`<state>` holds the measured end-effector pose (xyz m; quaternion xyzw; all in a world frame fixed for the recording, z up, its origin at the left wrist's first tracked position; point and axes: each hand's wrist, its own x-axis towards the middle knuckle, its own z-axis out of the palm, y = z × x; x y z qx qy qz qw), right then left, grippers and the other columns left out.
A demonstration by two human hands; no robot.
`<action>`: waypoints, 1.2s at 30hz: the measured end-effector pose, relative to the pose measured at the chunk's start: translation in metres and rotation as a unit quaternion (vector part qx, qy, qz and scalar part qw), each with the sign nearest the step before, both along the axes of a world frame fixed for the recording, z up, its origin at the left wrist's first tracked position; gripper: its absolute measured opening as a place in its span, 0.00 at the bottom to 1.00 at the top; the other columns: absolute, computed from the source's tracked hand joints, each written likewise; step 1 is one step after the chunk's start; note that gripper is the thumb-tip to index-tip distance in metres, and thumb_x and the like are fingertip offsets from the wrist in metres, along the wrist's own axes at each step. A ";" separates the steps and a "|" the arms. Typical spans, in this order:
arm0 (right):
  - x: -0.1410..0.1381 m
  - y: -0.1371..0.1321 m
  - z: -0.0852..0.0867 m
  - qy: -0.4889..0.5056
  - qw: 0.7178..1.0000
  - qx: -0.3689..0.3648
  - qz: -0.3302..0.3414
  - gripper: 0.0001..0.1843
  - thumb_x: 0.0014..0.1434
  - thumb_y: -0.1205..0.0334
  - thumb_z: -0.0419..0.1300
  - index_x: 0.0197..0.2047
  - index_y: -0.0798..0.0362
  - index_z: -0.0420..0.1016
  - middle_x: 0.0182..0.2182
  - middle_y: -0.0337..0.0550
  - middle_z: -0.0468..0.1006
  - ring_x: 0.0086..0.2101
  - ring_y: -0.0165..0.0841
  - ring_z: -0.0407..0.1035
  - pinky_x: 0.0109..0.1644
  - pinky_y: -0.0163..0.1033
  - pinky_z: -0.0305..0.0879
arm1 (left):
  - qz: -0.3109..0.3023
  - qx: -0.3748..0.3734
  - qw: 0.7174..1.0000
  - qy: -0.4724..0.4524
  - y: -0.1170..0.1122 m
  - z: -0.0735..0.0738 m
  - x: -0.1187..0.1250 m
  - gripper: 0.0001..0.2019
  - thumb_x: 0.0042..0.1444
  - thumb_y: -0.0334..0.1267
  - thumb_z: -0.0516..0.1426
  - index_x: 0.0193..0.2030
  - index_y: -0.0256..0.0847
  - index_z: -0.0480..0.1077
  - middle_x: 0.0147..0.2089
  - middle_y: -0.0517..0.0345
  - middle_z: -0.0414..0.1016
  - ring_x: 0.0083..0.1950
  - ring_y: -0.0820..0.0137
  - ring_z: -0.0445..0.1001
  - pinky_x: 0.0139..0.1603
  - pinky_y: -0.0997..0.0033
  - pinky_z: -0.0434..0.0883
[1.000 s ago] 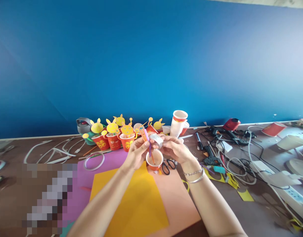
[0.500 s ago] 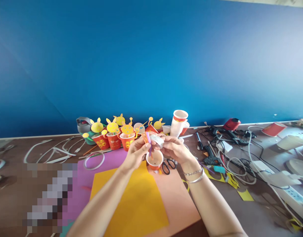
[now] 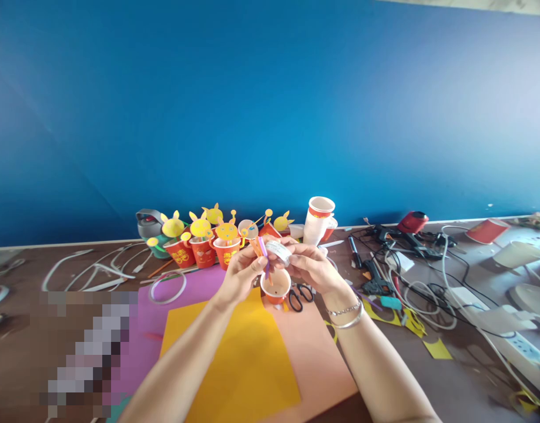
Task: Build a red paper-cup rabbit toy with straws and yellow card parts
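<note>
My left hand (image 3: 242,273) is closed on a few thin orange and purple strips (image 3: 264,256), held upright above a paper cup. Closed fingers of my right hand (image 3: 312,266) pinch a white tape roll (image 3: 279,251) with faint print, close beside the strips. The fingertips of both hands almost meet behind the roll. Below them stands the open red-and-white paper cup (image 3: 275,288), the strips' lower ends overlapping its mouth; whether they touch it I cannot tell. Black-handled scissors (image 3: 295,300) lie right of the cup, their blades mostly hidden.
Yellow (image 3: 234,352), pink (image 3: 316,352) and purple paper sheets (image 3: 148,317) lie under my arms. Behind stand several red cups (image 3: 204,254) with yellow animal heads and a tall cup stack (image 3: 316,226). Rightward are a glue gun (image 3: 376,279), tangled cables and a power strip (image 3: 520,343).
The tape roll has tilted slightly and shows a little more of its printed side. My right fingers have shifted a little around it; the left hand is nearly still.
</note>
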<state>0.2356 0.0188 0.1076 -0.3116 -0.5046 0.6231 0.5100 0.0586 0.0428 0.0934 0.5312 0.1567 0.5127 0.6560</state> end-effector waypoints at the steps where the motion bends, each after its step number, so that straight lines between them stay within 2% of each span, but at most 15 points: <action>1: 0.000 0.000 0.000 0.000 1.000 -0.003 0.000 0.13 0.49 0.52 0.67 0.34 0.53 0.80 0.30 0.42 0.74 0.29 0.31 0.67 0.31 0.36 0.63 | -0.004 0.005 1.000 0.000 0.000 0.000 0.000 0.10 0.53 0.42 0.63 0.36 0.37 0.77 0.32 0.50 0.79 0.33 0.67 0.76 0.34 0.70 0.70; 4: 0.000 0.001 -0.002 0.008 1.000 -0.007 -0.002 0.11 0.50 0.55 0.66 0.34 0.52 0.80 0.32 0.43 0.74 0.30 0.31 0.68 0.33 0.36 0.64 | -0.001 0.003 1.000 0.000 0.000 -0.001 0.000 0.10 0.52 0.43 0.63 0.34 0.37 0.77 0.33 0.50 0.78 0.33 0.67 0.76 0.35 0.69 0.71; 10: 0.000 0.006 -0.013 0.044 0.999 -0.007 -0.017 0.06 0.49 0.62 0.66 0.33 0.50 0.80 0.40 0.41 0.74 0.30 0.28 0.67 0.33 0.34 0.62 | 0.026 -0.040 0.999 -0.022 0.000 0.003 0.003 0.12 0.47 0.44 0.66 0.31 0.36 0.76 0.30 0.53 0.77 0.31 0.68 0.75 0.32 0.71 0.70; 14: -0.002 0.004 -0.008 0.024 0.999 -0.020 -0.013 0.07 0.50 0.61 0.65 0.34 0.51 0.79 0.34 0.40 0.75 0.26 0.27 0.65 0.30 0.33 0.59 | 0.012 -0.070 0.996 -0.063 -0.001 0.005 0.007 0.10 0.46 0.42 0.67 0.31 0.37 0.76 0.28 0.57 0.74 0.29 0.71 0.74 0.30 0.74 0.69; 18: -0.002 0.001 0.003 -0.001 1.000 0.004 0.014 0.09 0.53 0.56 0.64 0.33 0.53 0.77 0.29 0.40 0.73 0.25 0.27 0.63 0.26 0.32 0.55 | -0.007 -0.101 0.991 -0.088 0.001 0.004 0.009 0.10 0.47 0.41 0.67 0.31 0.37 0.76 0.28 0.58 0.73 0.28 0.75 0.72 0.29 0.77 0.67; 20: -0.001 0.001 0.006 -0.015 1.000 0.007 0.012 0.10 0.54 0.55 0.63 0.33 0.53 0.76 0.28 0.40 0.73 0.25 0.27 0.63 0.26 0.32 0.55 | -0.021 -0.083 0.995 -0.044 0.003 0.003 0.005 0.11 0.49 0.43 0.65 0.33 0.36 0.76 0.27 0.56 0.74 0.29 0.73 0.72 0.29 0.77 0.67; 22: 0.001 0.001 0.007 -0.037 0.999 0.000 0.001 0.09 0.53 0.56 0.63 0.32 0.53 0.75 0.26 0.39 0.72 0.24 0.27 0.62 0.26 0.32 0.55 | -0.024 -0.025 0.999 0.038 0.006 0.003 -0.001 0.12 0.52 0.44 0.63 0.35 0.36 0.77 0.32 0.50 0.76 0.33 0.69 0.73 0.30 0.74 0.68; 24: 0.002 0.001 0.006 -0.051 0.998 -0.014 -0.021 0.08 0.51 0.57 0.63 0.31 0.53 0.76 0.25 0.37 0.71 0.24 0.27 0.61 0.26 0.32 0.56 | -0.023 0.054 0.991 0.120 0.008 0.003 -0.006 0.11 0.54 0.44 0.61 0.35 0.36 0.78 0.42 0.44 0.76 0.41 0.63 0.74 0.36 0.71 0.70; 26: 0.002 0.002 0.004 -0.048 0.997 -0.029 -0.049 0.06 0.49 0.60 0.64 0.31 0.52 0.76 0.25 0.37 0.71 0.25 0.28 0.63 0.27 0.32 0.58 | -0.022 0.103 0.981 0.160 0.009 0.004 -0.010 0.12 0.56 0.44 0.60 0.36 0.36 0.79 0.52 0.42 0.72 0.50 0.58 0.72 0.41 0.69 0.71; 29: 0.001 0.001 0.003 -0.026 0.996 -0.042 -0.068 0.06 0.46 0.63 0.63 0.31 0.52 0.77 0.28 0.39 0.73 0.30 0.31 0.67 0.31 0.33 0.63 | -0.022 0.110 0.980 0.164 0.007 0.003 -0.009 0.13 0.57 0.44 0.58 0.38 0.37 0.79 0.57 0.43 0.68 0.54 0.56 0.69 0.42 0.69 0.71; 36: -0.001 -0.004 0.012 -0.010 0.997 -0.038 -0.067 0.08 0.45 0.64 0.61 0.32 0.54 0.78 0.31 0.41 0.75 0.32 0.33 0.70 0.35 0.36 0.66 | -0.020 0.086 0.987 0.133 0.003 0.001 -0.004 0.12 0.56 0.43 0.59 0.35 0.37 0.79 0.55 0.44 0.68 0.56 0.54 0.67 0.44 0.68 0.71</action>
